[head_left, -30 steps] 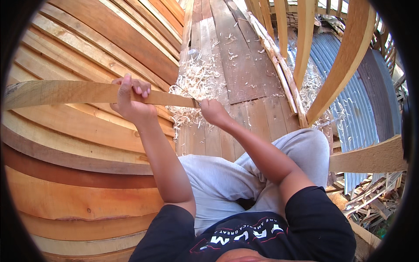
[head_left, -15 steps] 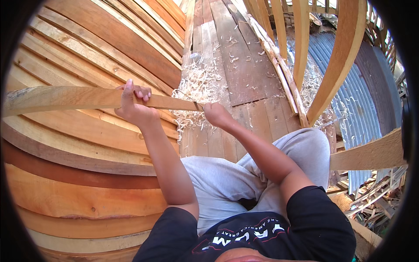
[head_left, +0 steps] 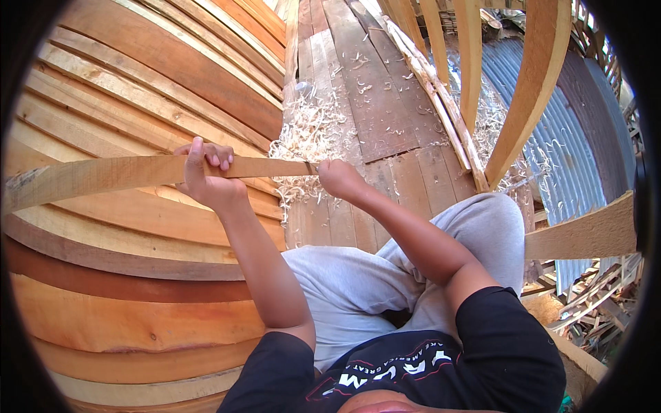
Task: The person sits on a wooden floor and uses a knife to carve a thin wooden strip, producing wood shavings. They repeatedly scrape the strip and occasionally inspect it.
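A long pale wooden strip point(head_left: 110, 172) runs from the far left toward the middle, in front of a wall of curved planks. My left hand point(head_left: 210, 175) grips it partway along, fingers curled over its top edge and thumb pointing up. At the strip's right end my right hand point(head_left: 339, 180) is closed in a fist. A small dark line shows on the strip right beside that fist; whether it is a tool's edge or a mark I cannot tell. What the right fingers hold is hidden.
Curled wood shavings point(head_left: 310, 134) lie on the plank floor point(head_left: 379, 96). Upright curved timbers point(head_left: 533, 89) and a long split pole point(head_left: 430, 86) line the right side. Beyond them are corrugated metal sheets point(head_left: 571, 144) and scrap wood point(head_left: 599, 303). Plank wall point(head_left: 138, 310) rises close on my left.
The strip's far left end sits lower in view, so the strip tilts a little more. Both hands keep their holds, and the whole view has shifted slightly.
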A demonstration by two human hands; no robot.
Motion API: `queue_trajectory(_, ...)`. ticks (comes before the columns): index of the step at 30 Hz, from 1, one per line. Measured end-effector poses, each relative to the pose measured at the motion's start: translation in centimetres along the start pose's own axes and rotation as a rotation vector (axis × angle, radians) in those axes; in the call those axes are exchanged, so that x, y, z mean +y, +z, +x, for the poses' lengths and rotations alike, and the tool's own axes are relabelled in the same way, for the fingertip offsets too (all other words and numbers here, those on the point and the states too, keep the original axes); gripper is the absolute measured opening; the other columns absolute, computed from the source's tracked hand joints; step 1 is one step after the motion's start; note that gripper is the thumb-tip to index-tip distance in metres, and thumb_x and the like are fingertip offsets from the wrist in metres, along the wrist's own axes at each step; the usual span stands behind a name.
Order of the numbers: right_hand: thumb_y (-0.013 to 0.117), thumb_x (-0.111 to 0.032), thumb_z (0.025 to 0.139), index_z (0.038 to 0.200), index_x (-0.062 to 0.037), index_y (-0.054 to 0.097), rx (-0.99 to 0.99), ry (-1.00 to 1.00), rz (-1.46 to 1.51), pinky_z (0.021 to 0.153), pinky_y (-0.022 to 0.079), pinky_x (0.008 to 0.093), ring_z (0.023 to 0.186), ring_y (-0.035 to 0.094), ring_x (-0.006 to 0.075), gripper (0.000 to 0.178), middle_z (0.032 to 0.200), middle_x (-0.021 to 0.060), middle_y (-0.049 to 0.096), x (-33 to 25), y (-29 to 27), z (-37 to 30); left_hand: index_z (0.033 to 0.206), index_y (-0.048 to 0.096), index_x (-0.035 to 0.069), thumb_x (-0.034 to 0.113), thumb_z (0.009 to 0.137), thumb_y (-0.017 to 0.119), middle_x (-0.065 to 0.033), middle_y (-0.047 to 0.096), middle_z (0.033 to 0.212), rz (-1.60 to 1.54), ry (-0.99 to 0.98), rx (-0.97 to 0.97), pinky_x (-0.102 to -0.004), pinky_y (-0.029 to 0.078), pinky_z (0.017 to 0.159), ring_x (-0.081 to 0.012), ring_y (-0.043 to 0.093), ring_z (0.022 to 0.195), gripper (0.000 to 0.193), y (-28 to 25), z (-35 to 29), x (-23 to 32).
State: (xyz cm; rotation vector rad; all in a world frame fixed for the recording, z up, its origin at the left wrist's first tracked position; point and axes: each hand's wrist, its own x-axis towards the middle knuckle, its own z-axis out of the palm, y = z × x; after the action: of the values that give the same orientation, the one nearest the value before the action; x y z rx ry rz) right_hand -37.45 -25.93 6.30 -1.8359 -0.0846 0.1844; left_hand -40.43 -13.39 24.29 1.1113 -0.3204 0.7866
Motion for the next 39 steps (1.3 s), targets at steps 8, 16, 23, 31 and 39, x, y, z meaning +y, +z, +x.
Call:
queue_trajectory(8,0.031,-0.032,0.093,0.094,0.0179,0.062,0.061,-0.010,0.002,0.093,0.045,0.0495,0.099,0.061,0.0505,0.059,0.096,0.0419,0.059,2.2,-0.3,2.4,0.081,0.047,0.010,0.011,0.085,0.059,0.0003,0.038,0.056,0.041,0.019,-0.160,-0.0257,0.032,0.048,-0.0105,0.037,0.049,0.012,2.3,-1.3,-0.4)
queue_trajectory(16,0.030,-0.036,0.095,0.097,0.0103,0.066,-0.056,-0.003,-0.120,0.091,0.047,0.0498,0.097,0.063,0.0481,0.059,0.098,0.0340,0.064,-3.2,-1.9,-1.8,0.081,0.046,0.010,0.010,0.083,0.059,0.0002,0.038,0.055,0.026,-0.018,-0.208,-0.0260,0.033,0.048,-0.0103,0.037,0.049,0.013,1.2,-1.8,0.0)
queue_trajectory(23,0.027,-0.036,0.095,0.103,0.0090,0.065,-0.003,0.049,-0.132,0.094,0.045,0.0503,0.103,0.061,0.0464,0.059,0.103,0.0339,0.063,2.1,-0.7,2.5,0.080,0.045,0.010,0.013,0.083,0.059,0.0001,0.038,0.055,0.015,0.005,-0.270,-0.0267,0.032,0.048,-0.0108,0.037,0.048,0.015,2.5,-0.9,-0.4)
queue_trajectory(31,0.028,-0.032,0.096,0.096,0.0130,0.064,-0.050,-0.073,-0.152,0.094,0.045,0.0499,0.099,0.061,0.0493,0.058,0.099,0.0374,0.061,-2.1,-2.3,-1.5,0.078,0.045,0.006,0.011,0.082,0.061,-0.0036,0.040,0.055,-0.055,-0.017,-0.260,-0.0274,0.035,0.047,-0.0130,0.037,0.046,0.017,0.4,-1.5,-0.2)
queue_trajectory(39,0.029,-0.033,0.097,0.100,0.0069,0.066,-0.048,0.006,-0.208,0.093,0.046,0.0515,0.099,0.064,0.0434,0.054,0.102,0.0289,0.066,-2.8,-1.8,-2.0,0.077,0.044,0.009,0.014,0.081,0.063,-0.0026,0.040,0.054,-0.048,-0.024,-0.297,-0.0268,0.034,0.047,-0.0133,0.038,0.045,0.020,-0.6,-1.0,0.3)
